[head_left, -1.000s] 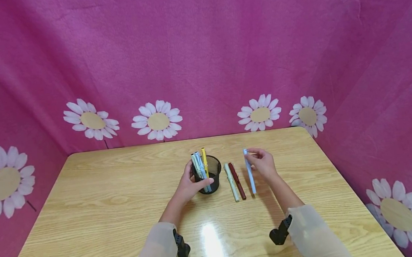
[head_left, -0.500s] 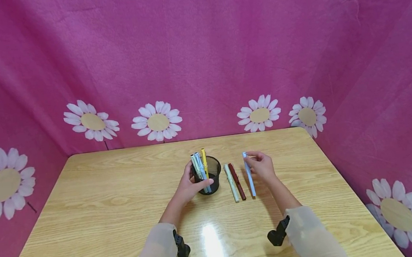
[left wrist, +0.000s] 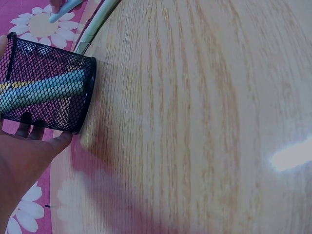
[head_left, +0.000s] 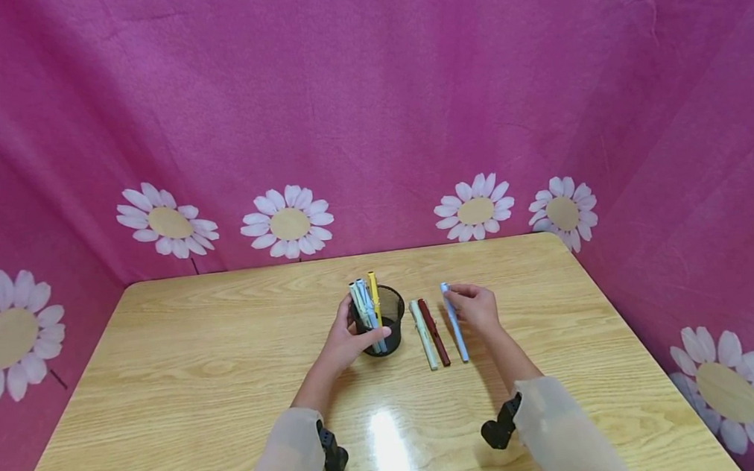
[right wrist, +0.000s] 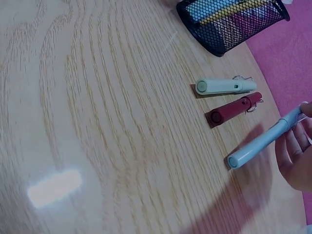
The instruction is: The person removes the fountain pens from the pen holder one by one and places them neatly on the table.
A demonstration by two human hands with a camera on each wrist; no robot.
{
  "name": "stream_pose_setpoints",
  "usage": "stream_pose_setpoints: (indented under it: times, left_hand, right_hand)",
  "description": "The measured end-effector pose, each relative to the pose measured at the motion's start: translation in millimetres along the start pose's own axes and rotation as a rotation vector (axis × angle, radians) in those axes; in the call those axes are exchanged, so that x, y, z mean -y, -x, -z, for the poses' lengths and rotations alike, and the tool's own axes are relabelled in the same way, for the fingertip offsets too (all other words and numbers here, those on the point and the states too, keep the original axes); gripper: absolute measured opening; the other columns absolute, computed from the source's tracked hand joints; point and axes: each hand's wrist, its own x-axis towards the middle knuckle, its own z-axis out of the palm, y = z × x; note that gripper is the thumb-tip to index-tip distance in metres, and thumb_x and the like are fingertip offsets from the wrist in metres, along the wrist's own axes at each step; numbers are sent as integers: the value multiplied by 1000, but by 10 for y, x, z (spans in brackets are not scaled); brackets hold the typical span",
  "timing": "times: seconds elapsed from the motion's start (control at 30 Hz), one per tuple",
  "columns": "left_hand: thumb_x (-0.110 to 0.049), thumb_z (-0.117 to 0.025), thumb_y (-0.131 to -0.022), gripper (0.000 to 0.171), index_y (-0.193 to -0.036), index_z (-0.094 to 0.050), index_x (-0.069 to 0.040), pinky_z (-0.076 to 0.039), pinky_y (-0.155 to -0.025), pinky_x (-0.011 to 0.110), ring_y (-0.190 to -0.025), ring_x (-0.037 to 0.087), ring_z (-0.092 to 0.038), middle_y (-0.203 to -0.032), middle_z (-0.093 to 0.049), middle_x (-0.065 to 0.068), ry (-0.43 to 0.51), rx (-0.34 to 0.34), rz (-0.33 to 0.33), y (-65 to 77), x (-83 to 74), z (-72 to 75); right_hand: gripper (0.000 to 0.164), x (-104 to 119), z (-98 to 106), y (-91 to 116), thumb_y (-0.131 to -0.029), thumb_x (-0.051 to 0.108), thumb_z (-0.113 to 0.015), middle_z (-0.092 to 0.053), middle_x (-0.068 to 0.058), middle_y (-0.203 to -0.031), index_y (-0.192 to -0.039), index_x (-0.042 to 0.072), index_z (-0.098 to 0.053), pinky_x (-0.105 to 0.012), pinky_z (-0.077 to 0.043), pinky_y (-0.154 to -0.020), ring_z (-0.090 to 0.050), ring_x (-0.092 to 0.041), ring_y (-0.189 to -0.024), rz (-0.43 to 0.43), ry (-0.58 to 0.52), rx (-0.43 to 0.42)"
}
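A black mesh pen cup (head_left: 381, 330) (left wrist: 48, 87) (right wrist: 233, 23) stands mid-table with several pens in it, among them a yellow one (head_left: 373, 290). My left hand (head_left: 350, 335) (left wrist: 24, 151) grips the cup's side. My right hand (head_left: 476, 307) (right wrist: 295, 156) pinches the upper end of a light blue pen (head_left: 454, 322) (right wrist: 265, 138); its lower end is at or just above the wood. A pale green pen (head_left: 423, 334) (right wrist: 225, 86) and a dark red pen (head_left: 434, 332) (right wrist: 235, 109) lie side by side between the cup and the blue pen.
The wooden table (head_left: 194, 371) is walled on three sides by a pink cloth with daisies (head_left: 288, 221). A glare patch (head_left: 388, 444) shines near the front edge. A black wrist mount (head_left: 333, 452) sits on each of my sleeves.
My right hand has lowered the light blue pen and drawn it slightly left, closer to the dark red pen. The left hand and the cup have stayed put.
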Motion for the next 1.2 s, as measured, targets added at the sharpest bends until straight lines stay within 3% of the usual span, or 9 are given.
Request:
stream_pose_setpoints:
  times: [0.3, 0.73, 1.03, 1.2]
  left_hand:
    - [-18, -75, -79, 95, -150, -13, -18, -37, -105, 49, -135, 39, -33, -150, -29, 17, 0, -1, -8, -2, 1, 0]
    - [-19, -75, -79, 95, -150, -13, -19, -37, -105, 50, -135, 38, -33, -151, -28, 17, 4, 1, 1, -12, 2, 6]
    - [-18, -75, -79, 95, -150, -13, -19, -35, -106, 50, -136, 38, -30, -151, -27, 17, -3, -2, -4, -9, 0, 6]
    - [-19, -75, -79, 95, -150, -12, -19, -34, -108, 50, -138, 38, -28, -152, -26, 16, 7, 2, -2, -1, -7, -3]
  right_hand:
    - [32, -38, -55, -26, -86, 13, -66, -65, 2, -78, -112, -5, -63, -21, -52, -56, -60, -5, -59, 3, 4, -22]
    - [32, -88, -111, -35, -83, 17, -68, -59, 7, -69, -108, -5, -66, -17, -40, -47, -47, -2, -51, -7, 83, -60]
    - [31, -109, -179, -25, -84, 14, -68, -68, -10, -89, -107, -6, -65, -17, -46, -55, -54, -3, -62, 14, 95, -48]
    - [28, -128, -198, -8, -82, 17, -70, -70, -13, -89, -101, -3, -68, -20, -47, -55, -57, -6, -64, 39, 102, -32]
